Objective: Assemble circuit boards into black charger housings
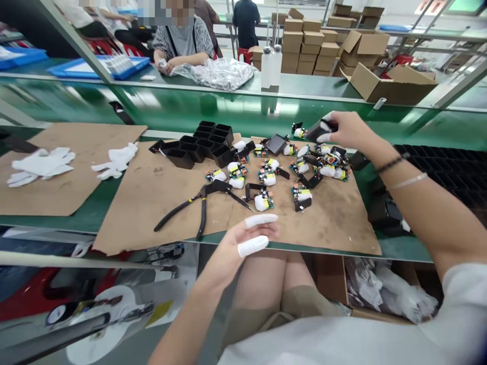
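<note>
The right hand (345,130) hides part of a black case (315,132), and the right edge cuts off black housings (445,165).

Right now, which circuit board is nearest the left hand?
The circuit board just beyond the fingers of the left hand, right of the pliers. All other boards sit farther from that hand.

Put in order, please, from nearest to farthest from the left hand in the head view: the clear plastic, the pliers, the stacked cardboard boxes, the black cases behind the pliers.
From the left hand:
1. Pliers: close, ahead-left.
2. Black cases: farther ahead-left.
3. Clear plastic: far across, slightly left.
4. Stacked cardboard boxes: at the back, ahead-right.
</note>
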Tool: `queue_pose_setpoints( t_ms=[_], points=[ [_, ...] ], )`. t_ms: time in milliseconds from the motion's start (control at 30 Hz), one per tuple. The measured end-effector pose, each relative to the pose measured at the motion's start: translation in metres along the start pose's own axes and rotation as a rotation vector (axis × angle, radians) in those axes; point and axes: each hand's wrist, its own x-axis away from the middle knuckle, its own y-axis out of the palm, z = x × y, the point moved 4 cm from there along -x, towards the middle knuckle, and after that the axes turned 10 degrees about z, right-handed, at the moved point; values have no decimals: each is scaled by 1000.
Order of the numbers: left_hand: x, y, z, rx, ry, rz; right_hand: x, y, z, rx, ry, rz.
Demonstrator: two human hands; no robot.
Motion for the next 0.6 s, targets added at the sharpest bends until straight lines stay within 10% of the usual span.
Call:
queue_pose_setpoints(
  t_ms=[133,267,600],
  points=[
    [-22,-75,41,-328,305,393,-67,21,65,106,135,-61],
    [-46,-138,87,-550,569,841,-97,60,79,150,155,-148],
    [-123,-198,137,-972,668,903,-147,151,-21,233,-26,-374]
  ],
)
